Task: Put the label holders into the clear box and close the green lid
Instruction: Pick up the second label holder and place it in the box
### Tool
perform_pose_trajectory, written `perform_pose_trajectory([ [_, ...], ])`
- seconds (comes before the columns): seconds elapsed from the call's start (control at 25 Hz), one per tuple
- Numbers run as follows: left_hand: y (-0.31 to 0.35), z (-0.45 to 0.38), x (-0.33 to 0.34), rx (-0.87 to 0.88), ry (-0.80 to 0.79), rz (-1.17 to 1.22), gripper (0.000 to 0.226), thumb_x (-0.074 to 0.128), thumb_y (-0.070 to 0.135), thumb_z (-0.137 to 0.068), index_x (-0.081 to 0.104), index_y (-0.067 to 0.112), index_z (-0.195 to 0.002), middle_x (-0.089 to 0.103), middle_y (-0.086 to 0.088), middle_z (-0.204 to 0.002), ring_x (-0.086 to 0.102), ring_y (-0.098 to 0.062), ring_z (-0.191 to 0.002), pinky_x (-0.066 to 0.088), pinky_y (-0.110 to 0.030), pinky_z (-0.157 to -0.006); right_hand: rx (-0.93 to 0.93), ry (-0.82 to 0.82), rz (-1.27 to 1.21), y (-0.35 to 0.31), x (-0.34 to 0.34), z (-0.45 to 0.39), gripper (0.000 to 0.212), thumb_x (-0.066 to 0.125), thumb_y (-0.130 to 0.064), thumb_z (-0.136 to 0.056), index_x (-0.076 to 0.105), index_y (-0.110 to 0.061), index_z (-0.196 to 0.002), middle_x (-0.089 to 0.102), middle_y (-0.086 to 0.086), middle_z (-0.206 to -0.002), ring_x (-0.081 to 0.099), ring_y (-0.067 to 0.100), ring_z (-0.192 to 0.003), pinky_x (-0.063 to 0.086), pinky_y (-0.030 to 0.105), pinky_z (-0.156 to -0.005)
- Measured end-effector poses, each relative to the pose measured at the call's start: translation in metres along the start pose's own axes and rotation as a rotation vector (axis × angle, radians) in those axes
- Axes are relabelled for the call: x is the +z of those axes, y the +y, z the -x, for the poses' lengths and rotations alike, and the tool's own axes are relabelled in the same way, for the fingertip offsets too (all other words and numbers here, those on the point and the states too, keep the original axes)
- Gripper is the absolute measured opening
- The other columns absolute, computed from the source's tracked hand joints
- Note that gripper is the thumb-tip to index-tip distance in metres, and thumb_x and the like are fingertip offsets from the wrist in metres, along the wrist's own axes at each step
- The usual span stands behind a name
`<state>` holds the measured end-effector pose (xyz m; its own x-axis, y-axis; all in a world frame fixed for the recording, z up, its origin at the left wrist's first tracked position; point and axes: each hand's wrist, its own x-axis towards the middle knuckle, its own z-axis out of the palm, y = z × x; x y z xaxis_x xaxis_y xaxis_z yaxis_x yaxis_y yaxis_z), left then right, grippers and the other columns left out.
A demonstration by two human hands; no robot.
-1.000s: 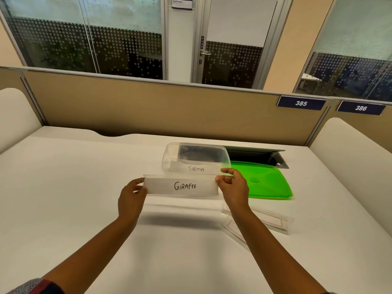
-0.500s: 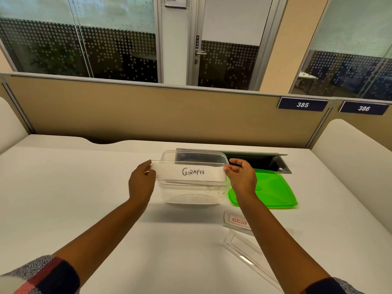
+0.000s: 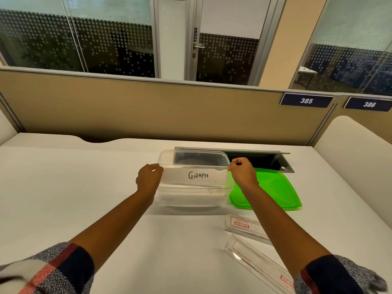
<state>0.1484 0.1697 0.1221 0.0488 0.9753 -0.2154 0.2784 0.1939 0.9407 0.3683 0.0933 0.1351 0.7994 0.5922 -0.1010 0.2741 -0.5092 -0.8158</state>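
A clear label holder marked "GIRAFEE" is held level over the open clear box, roughly at its near rim. My left hand pinches its left end and my right hand pinches its right end. The green lid lies flat on the table just right of the box. Two more clear label holders with red print lie on the table near my right forearm, one close to the lid, the other nearer me.
A dark cable tray with a raised metal flap is set into the white desk behind the box and lid. A tan partition runs along the far edge, with white side panels at left and right.
Both hands carried the "GIRAFEE" holder away from me, from in front of the box to over its opening. The view shifted closer to the box.
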Motion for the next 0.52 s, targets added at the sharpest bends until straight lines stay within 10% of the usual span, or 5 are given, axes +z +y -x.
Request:
perform_pose_trajectory([
  [0.24, -0.01, -0.008, 0.007, -0.092, -0.049, -0.021, 0.034, 0.049, 0.017, -0.089, 0.053, 0.004, -0.12, 0.055, -0.02, -0.126, 0.05, -0.037, -0.113, 0.042, -0.049, -0.103, -0.169, 0.074, 0.326, 0.011, 0.012, 0.002, 0.025, 0.034, -0.021, -0.095, 0.055, -0.015, -0.106, 0.07, 0.016, -0.092, 0.059, 0.036, -0.1, -0.005, 0.062, -0.112],
  [0.52, -0.016, -0.016, 0.014, -0.074, -0.06, -0.141, 0.04, 0.045, 0.013, -0.091, 0.047, 0.008, -0.131, 0.049, -0.017, -0.137, 0.047, -0.036, -0.121, 0.04, -0.046, -0.106, -0.329, 0.091, 0.595, 0.014, 0.026, 0.008, 0.029, 0.033, -0.024, -0.094, 0.051, -0.01, -0.112, 0.071, 0.016, -0.084, 0.062, 0.035, -0.098, -0.01, 0.064, -0.109],
])
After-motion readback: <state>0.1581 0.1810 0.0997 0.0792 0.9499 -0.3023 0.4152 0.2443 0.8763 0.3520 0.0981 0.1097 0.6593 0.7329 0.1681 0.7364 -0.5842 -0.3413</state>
